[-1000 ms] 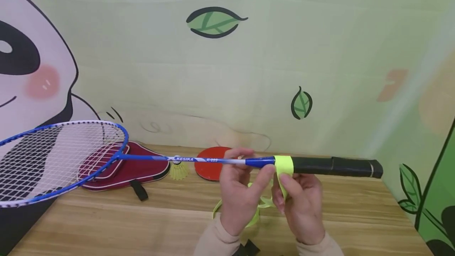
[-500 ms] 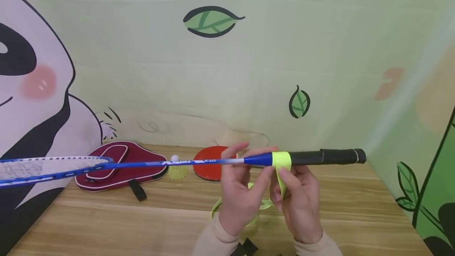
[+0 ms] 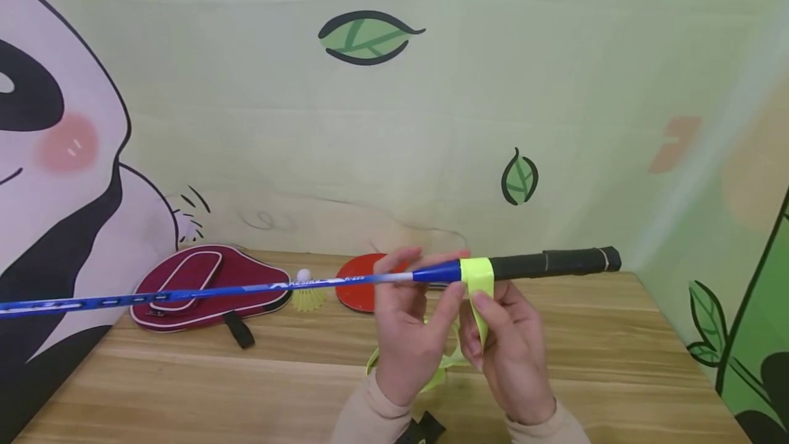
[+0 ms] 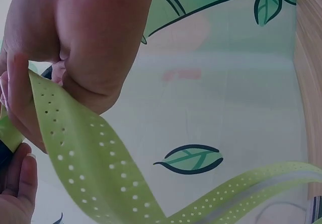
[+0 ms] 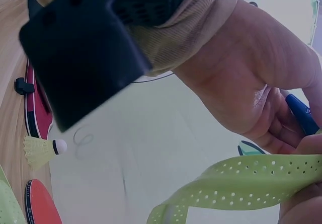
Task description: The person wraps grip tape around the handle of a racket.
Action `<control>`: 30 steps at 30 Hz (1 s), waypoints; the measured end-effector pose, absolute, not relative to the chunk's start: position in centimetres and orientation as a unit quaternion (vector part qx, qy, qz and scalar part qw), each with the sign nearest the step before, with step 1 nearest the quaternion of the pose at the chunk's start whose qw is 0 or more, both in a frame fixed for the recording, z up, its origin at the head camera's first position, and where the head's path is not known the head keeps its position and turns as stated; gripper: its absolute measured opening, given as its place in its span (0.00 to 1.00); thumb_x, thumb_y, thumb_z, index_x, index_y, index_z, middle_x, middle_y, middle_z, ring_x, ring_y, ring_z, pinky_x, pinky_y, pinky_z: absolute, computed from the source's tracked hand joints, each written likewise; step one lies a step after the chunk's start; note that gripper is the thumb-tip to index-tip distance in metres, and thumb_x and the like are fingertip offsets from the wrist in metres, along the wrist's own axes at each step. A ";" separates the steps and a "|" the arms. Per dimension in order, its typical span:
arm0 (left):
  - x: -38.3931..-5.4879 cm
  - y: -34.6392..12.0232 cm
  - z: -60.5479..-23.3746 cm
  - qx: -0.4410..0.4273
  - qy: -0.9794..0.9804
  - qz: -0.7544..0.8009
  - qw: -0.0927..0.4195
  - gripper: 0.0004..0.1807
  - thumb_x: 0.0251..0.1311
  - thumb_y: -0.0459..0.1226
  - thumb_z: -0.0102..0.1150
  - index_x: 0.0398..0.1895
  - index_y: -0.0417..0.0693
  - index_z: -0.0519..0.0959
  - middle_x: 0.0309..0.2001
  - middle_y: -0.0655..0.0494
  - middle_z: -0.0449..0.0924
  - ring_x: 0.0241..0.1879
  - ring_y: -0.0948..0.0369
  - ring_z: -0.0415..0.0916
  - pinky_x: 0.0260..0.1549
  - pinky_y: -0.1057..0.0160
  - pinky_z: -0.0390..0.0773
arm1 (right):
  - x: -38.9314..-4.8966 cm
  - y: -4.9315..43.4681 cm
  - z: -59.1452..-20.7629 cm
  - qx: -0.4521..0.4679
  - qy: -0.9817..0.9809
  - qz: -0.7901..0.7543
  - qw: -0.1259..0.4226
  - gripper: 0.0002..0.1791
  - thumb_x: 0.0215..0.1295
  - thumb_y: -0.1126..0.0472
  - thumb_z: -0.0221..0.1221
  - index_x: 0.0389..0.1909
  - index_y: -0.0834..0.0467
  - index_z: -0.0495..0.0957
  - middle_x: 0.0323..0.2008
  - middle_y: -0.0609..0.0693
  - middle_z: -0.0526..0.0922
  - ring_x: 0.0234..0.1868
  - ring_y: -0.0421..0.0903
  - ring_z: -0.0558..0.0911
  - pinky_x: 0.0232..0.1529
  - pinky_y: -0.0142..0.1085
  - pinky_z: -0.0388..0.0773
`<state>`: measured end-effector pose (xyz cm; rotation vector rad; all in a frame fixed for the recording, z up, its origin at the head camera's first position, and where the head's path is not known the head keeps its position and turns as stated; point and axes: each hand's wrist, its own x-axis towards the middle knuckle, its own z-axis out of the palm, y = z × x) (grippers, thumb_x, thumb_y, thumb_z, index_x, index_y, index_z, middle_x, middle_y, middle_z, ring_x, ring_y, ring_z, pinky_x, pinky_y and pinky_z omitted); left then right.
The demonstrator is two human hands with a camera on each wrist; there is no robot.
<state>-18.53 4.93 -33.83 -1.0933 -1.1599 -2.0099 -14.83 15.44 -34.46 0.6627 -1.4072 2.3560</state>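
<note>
A blue badminton racket [image 3: 436, 272] is held level above the table, seen nearly edge-on, its black handle [image 3: 524, 266] to the right. My left hand [image 3: 409, 338] grips it at the blue cone, thumb at the cone's lower edge and fingers behind the shaft. One turn of neon yellow-green grip tape [image 3: 477, 270] lies round the top of the handle. My right hand [image 3: 514, 348] pinches this tape just below the handle. In the left wrist view the perforated tape [image 4: 95, 153] hangs in a long twisted strip. Its loose length lies partly hidden behind my hands.
On the wooden table [image 3: 216, 382] lie a maroon paddle case [image 3: 246, 283], a yellow shuttlecock [image 3: 308, 298] and a red table-tennis bat [image 3: 357, 293]. A small black object [image 3: 428, 428] sits at the front edge. A printed cloth backdrop [image 3: 431, 122] rises behind the table.
The racket has turned about its long axis, its head going from face-on to edge-on. Its handle end has shifted left and tilted up slightly. Both hands have kept their holds.
</note>
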 end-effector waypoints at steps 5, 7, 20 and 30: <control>-18.5 4.9 -33.9 -0.405 -0.436 -0.751 0.287 0.26 0.61 0.21 0.56 0.55 0.25 0.53 0.46 0.29 0.78 0.45 0.46 0.81 0.51 0.54 0.77 | -14.9 15.5 -34.7 0.239 -0.492 0.824 0.150 0.12 0.74 0.72 0.41 0.32 0.57 0.68 0.17 0.45 0.71 0.14 0.41 0.64 0.09 0.37 0.50; -18.5 4.9 -33.9 -0.405 -0.436 -0.751 0.286 0.26 0.61 0.22 0.56 0.55 0.25 0.53 0.46 0.29 0.78 0.45 0.46 0.81 0.51 0.55 0.78 | -15.1 15.7 -35.0 0.249 -0.485 0.826 0.143 0.12 0.74 0.72 0.40 0.34 0.58 0.68 0.19 0.45 0.72 0.14 0.42 0.64 0.09 0.37 0.51; -18.3 4.8 -33.8 -0.411 -0.426 -0.757 0.275 0.26 0.64 0.27 0.58 0.54 0.23 0.53 0.42 0.29 0.78 0.44 0.48 0.82 0.48 0.58 0.79 | -15.4 16.3 -34.7 0.291 -0.502 0.802 0.140 0.13 0.73 0.74 0.40 0.41 0.62 0.74 0.20 0.47 0.75 0.17 0.41 0.69 0.10 0.37 0.60; -18.0 4.8 -33.9 -0.389 -0.434 -0.766 0.273 0.25 0.64 0.28 0.59 0.51 0.24 0.55 0.39 0.32 0.78 0.40 0.57 0.81 0.45 0.61 0.79 | -15.8 16.6 -34.9 0.340 -0.477 0.792 0.171 0.25 0.69 0.81 0.41 0.65 0.66 0.64 0.45 0.54 0.81 0.21 0.42 0.74 0.14 0.34 0.67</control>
